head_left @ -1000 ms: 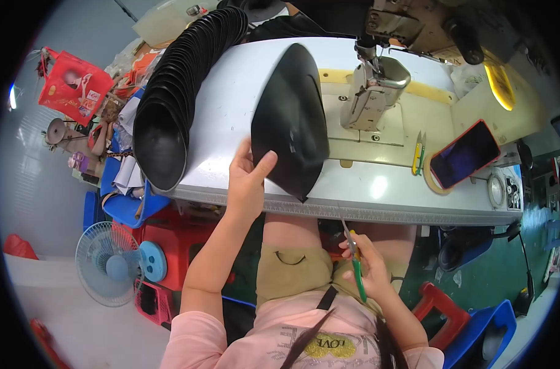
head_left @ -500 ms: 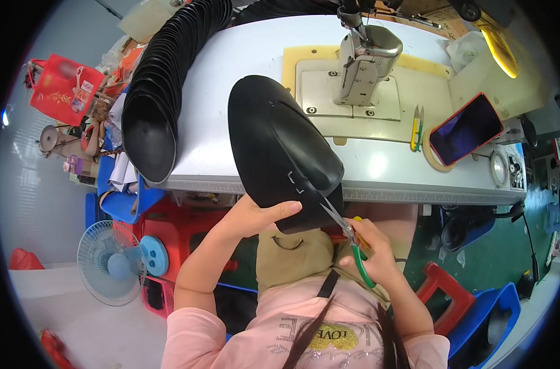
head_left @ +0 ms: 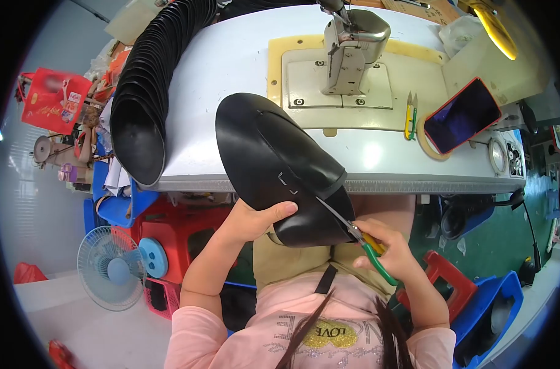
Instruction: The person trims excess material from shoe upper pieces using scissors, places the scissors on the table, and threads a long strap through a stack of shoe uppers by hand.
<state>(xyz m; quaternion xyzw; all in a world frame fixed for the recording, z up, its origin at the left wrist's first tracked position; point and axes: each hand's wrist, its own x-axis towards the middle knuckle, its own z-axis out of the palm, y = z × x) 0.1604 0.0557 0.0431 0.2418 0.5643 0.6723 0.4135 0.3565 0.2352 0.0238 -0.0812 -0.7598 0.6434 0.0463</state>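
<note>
A black leather shoe upper (head_left: 255,144) is held up at the table's front edge, with small pale marks on its face. My left hand (head_left: 261,221) grips its lower left edge, thumb on top and fingers hidden behind. In my right hand (head_left: 388,249) are scissors (head_left: 367,246) with one green and one yellow handle. Their blades look nearly closed and lie along the lower part of the upper, below its raised flap. Whether they are cutting there I cannot tell.
A long curved stack of black uppers (head_left: 138,132) stands on the white table (head_left: 200,92) at left. Behind the work is a sewing machine (head_left: 354,55). Thread snips (head_left: 410,117), a tape roll (head_left: 432,147) and a phone (head_left: 463,115) lie at right. A fan (head_left: 117,269) is at lower left.
The upper has moved lower and tilted, its bottom end swinging right. My right hand has shifted slightly right with the scissors, whose handles are closer together. The view has shifted slightly.
</note>
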